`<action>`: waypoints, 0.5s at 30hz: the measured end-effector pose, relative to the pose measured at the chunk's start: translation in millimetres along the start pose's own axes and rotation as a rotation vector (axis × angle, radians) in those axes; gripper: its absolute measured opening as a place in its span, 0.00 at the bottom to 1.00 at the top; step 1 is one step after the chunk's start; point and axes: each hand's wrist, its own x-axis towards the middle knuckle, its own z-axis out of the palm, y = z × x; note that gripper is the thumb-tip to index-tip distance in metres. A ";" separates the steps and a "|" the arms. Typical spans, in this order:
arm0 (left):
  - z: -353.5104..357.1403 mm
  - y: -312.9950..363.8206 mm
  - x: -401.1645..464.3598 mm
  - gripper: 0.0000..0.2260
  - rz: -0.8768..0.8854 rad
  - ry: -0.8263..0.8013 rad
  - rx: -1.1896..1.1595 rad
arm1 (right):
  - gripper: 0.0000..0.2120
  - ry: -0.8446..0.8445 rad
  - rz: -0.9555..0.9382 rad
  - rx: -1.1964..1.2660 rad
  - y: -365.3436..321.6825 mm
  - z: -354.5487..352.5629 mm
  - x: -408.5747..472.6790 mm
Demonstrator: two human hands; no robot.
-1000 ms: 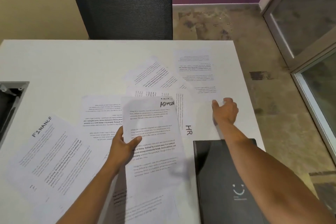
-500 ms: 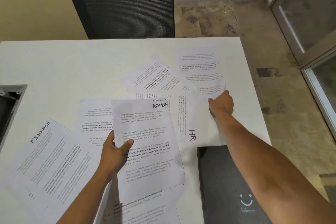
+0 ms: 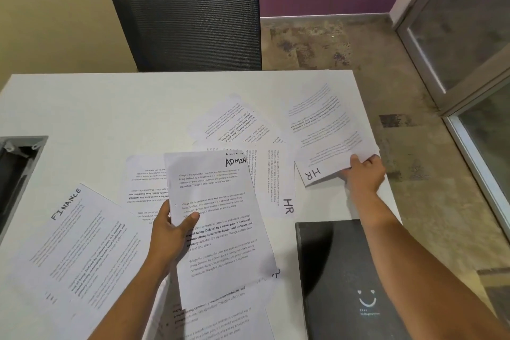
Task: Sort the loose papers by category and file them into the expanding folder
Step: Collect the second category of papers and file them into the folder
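My left hand point(image 3: 172, 234) grips a printed sheet marked ADMIN point(image 3: 218, 218) by its left edge, lifted above the other papers. My right hand point(image 3: 363, 172) pinches the near corner of a sheet marked HR point(image 3: 325, 141) at the table's right edge, raising it off the top. Another HR sheet point(image 3: 271, 179) lies flat between them. A FINANCE sheet point(image 3: 80, 246) lies at the left. More loose pages lie beneath and behind, among them one point(image 3: 234, 124) farther back. The black folder point(image 3: 347, 281) with a smiley lies shut at the near right, under my right forearm.
A white table point(image 3: 110, 107) carries everything. A dark mesh chair point(image 3: 190, 16) stands at its far side. A grey cable tray opening point(image 3: 16, 163) is cut into the table's left edge. To the right lie the floor and a glass door frame point(image 3: 469, 63).
My right hand reached to the far-right sheet, took its corner and lifted and turned it, showing its HR label. My left hand kept holding the ADMIN sheet.
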 end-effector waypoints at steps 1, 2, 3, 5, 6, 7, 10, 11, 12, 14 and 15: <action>-0.7 0.5 -1.7 0.20 0.004 0.003 0.006 | 0.10 0.000 0.009 0.057 -0.5 -7.3 -0.4; -1.4 0.5 -3.7 0.20 0.007 0.005 0.013 | 0.12 -0.002 0.024 0.099 -0.3 -13.4 -1.1; -1.8 0.7 -6.0 0.20 0.012 0.005 0.017 | 0.13 -0.003 0.035 0.117 0.4 -18.5 -2.3; -2.2 0.4 -10.1 0.20 0.018 0.008 0.015 | 0.13 0.002 0.046 0.087 5.5 -27.2 -5.8; -1.6 0.8 -12.6 0.20 0.019 0.011 0.010 | 0.12 0.008 0.047 0.052 10.5 -30.5 -6.7; -0.9 1.9 -15.4 0.19 0.018 0.012 -0.003 | 0.12 0.018 0.048 0.017 15.2 -32.9 -7.8; -1.6 3.4 -21.0 0.20 0.013 0.015 -0.012 | 0.10 0.048 0.048 -0.081 17.8 -33.8 -20.5; -3.4 2.7 -21.7 0.20 0.013 0.021 0.000 | 0.09 0.042 0.050 -0.108 15.1 -33.0 -26.3; -5.2 2.1 -22.3 0.21 0.017 0.028 0.001 | 0.10 0.025 0.056 -0.134 14.8 -31.3 -28.8; -10.1 -1.2 -22.2 0.21 0.013 0.047 0.003 | 0.16 -0.040 0.078 -0.202 14.3 -26.6 -33.9; -11.9 -2.6 -22.8 0.21 0.012 0.055 0.012 | 0.19 -0.063 0.086 -0.230 16.7 -23.9 -34.5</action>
